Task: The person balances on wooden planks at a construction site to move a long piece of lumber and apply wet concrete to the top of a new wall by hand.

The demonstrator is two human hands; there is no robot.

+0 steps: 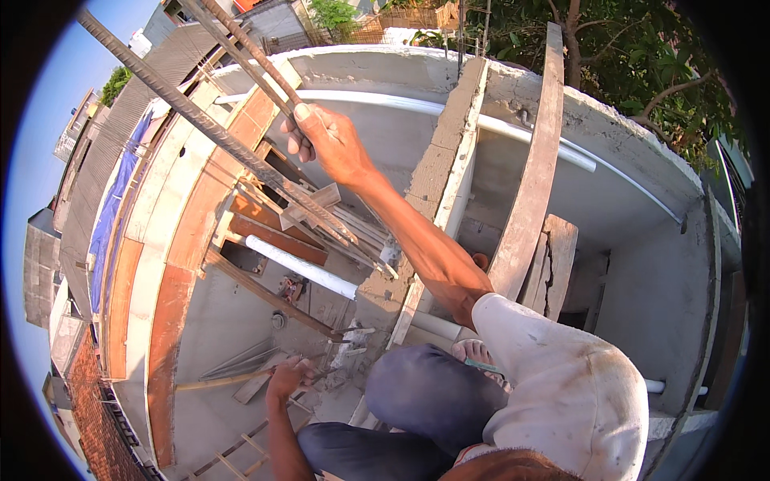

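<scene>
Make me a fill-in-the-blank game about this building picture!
1. Stretched out, the ____ hand grips a long, thin, brown metal rod.
2. The dusty cloth shirt is coloured ____.
3. The crumpled blue sheet lies toward the picture's ____ edge.
4. The big, leafy tree at upper right has ____-coloured leaves.

Missing words: right; white; left; green.

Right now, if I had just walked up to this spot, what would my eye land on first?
Probably the raised right hand, above the middle of the view, gripping a long rod that runs off the top edge. Next might be the thick ribbed bar slanting in from the upper left. Then perhaps the long weathered plank right of the outstretched arm, and the white pipe left of centre.
</scene>
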